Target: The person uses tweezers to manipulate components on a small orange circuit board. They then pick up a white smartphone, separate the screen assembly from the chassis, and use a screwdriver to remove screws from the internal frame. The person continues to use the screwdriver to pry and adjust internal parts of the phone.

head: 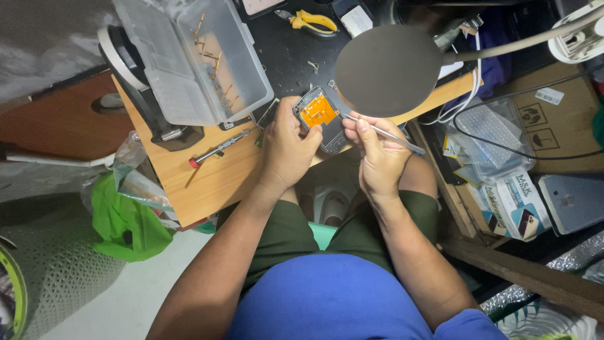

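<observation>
Blue shirt (pixel 333 299) and green shorts (pixel 286 230) nearest the camera, my knees under the tabletop (pixel 214 179) edge.

Left hand (pixel 286 148) closed around the opened phone (pixel 321 119), gripping its lower left side, thumb on the edge. Phone is lifted just over the near edge of the tabletop, back off, orange patch showing inside, dark frame around it.

Right hand (pixel 377 157) pinched narrow on a thin metal tool (pixel 384 133), fingertips close together. Tool tip sits at the phone's right edge; whether it actually touches there I can't tell. Handle end sticks out right of the phone.

Relative to the phone:
- Left, lying on the tabletop: slim screwdriver (pixel 220 150), red cap at its near end.
- Up-left: clear plastic parts box (pixel 192 56), lid open, small brass-coloured bits inside.
- Straight above: yellow-handled pliers (pixel 311 22) on the dark mat.
- Up-right, just beside: round dark lamp head (pixel 387 69) on a pale arm.
- Right: clear blister tray (pixel 494 135), a black cable across it.
- Lower right: white and blue carton (pixel 516 204), rectangular, pictures of a phone on its face.
- Far right: brown cardboard box (pixel 560 119), black handling symbols printed on it and a small white label.
- Lower left, off the tabletop: green plastic bag (pixel 123 220).
</observation>
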